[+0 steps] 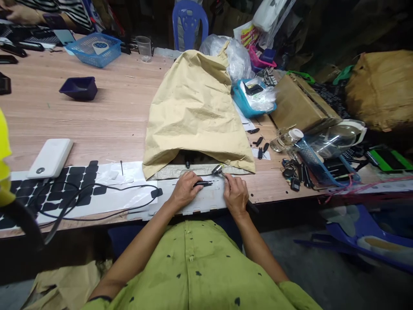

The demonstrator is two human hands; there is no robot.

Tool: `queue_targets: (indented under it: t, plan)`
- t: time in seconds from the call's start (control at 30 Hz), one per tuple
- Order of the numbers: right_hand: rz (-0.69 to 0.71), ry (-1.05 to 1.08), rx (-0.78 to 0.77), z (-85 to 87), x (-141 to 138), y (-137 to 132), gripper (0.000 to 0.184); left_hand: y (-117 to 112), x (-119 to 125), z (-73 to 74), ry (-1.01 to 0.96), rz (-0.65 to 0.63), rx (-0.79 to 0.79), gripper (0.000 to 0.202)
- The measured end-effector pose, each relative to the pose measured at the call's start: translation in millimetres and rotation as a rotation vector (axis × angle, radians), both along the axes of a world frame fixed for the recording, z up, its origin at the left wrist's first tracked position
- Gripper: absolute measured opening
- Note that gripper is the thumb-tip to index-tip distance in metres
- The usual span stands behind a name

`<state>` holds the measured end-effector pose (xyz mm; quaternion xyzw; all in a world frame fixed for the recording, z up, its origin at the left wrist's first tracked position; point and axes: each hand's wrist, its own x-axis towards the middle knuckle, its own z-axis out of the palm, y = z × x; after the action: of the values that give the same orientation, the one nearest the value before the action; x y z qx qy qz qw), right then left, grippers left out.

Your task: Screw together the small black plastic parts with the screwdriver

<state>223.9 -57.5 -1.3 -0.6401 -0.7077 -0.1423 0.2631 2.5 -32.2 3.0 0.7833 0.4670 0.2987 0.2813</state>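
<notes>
Just in front of the paper bag on the counter, the left hand grips a black piece lying crosswise, its free end toward the right hand, closed around a hammer.

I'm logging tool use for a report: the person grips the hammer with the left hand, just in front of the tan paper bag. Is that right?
Not the left: the head view shows the right hand gripping the hammer, just in front of the tan paper bag.
</notes>
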Motion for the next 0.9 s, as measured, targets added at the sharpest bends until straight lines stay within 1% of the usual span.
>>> queue_targets:
  t: [0.07,0.13,0.2,0.3,0.37,0.43,0.53,0.67,0.77,0.83,0.9]
  plan:
    - [0.009,0.013,-0.011,1.5,-0.7,-0.4,0.031,-1.6,-1.6,2.7,0.03,-0.038,-0.002,0.018]
    - [0.015,0.018,-0.022,2.8,-0.6,-0.4,0.031,-7.9,-3.8,6.5,0.059,-0.101,0.004,0.021]
    - [0.014,0.024,-0.029,3.3,-0.5,-0.2,0.031,-19.8,-6.7,10.9,0.084,-0.194,0.028,0.022]
    - [0.008,0.04,-0.042,3.3,-1.3,-0.3,0.03,-43.7,-11.5,17.0,0.142,-0.351,0.091,0.018]
    - [0.006,0.05,-0.051,3.5,-2.0,-0.6,0.03,-58.0,-14.0,18.7,0.218,-0.403,0.143,0.015]
    - [0.008,0.061,-0.064,4.1,-2.6,-0.9,0.029,-67.3,-15.0,17.4,0.315,-0.411,0.201,0.01]
    - [0.008,0.066,-0.075,5.6,-3.3,-1.2,0.029,-72.2,-13.9,11.9,0.431,-0.395,0.267,0.007]
    - [0.007,0.042,-0.053,7.1,-4.5,-1.6,0.029,-72.1,-11.7,8.6,0.468,-0.386,0.261,0.008]
    - [0.01,0.025,-0.037,7.2,-5.2,-2.0,0.029,-73.3,-12.2,12.5,0.415,-0.386,0.238,0.003]
    - [0.009,0.023,-0.037,7.0,-5.5,-2.3,0.029,-72.6,-13.4,16.6,0.32,-0.367,0.214,0.006]
    - [0.009,0.029,-0.043,6.4,-5.6,-2.3,0.028,-66.8,-14.9,21.0,0.186,-0.314,0.154,0.012]
